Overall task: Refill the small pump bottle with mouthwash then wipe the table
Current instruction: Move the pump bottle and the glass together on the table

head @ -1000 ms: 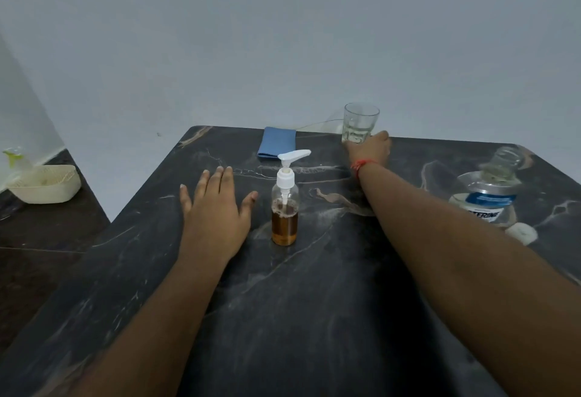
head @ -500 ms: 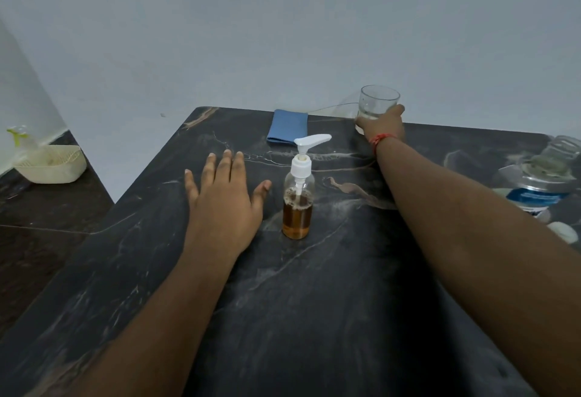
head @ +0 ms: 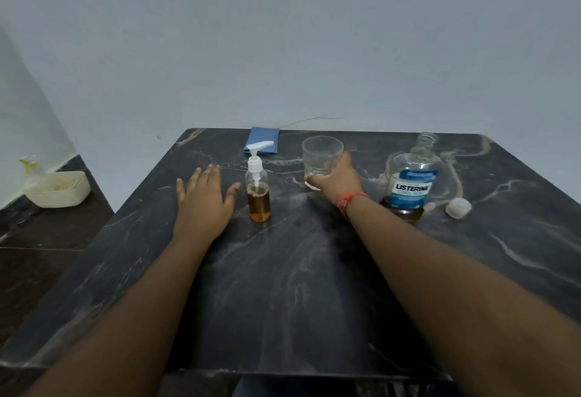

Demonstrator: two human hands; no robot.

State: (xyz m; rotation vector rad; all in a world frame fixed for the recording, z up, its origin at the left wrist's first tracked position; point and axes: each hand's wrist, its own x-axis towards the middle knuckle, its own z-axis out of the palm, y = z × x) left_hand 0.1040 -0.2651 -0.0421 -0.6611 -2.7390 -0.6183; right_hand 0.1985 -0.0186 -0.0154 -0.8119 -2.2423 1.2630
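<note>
A small clear pump bottle (head: 258, 190) with a white pump head stands mid-table, about half full of amber liquid. My left hand (head: 203, 200) lies flat on the dark marble table (head: 283, 286) just left of it, fingers spread, holding nothing. My right hand (head: 336, 178) grips the base of a clear glass tumbler (head: 322, 154), tilted slightly, right of the pump bottle. An uncapped Listerine mouthwash bottle (head: 411, 181) stands further right, with a little amber liquid at its bottom. Its white cap (head: 458, 208) lies beside it. A folded blue cloth (head: 262, 140) lies at the far edge.
A cream plastic basket (head: 58, 189) sits on a lower dark surface at the left, with a spray bottle (head: 30, 165) behind it. A pale wall stands right behind the table.
My right hand has drawn the glass from the table's far edge toward me and to the middle. My left hand stays flat beside the pump bottle. The camera has tilted, showing the whole mouthwash bottle.
</note>
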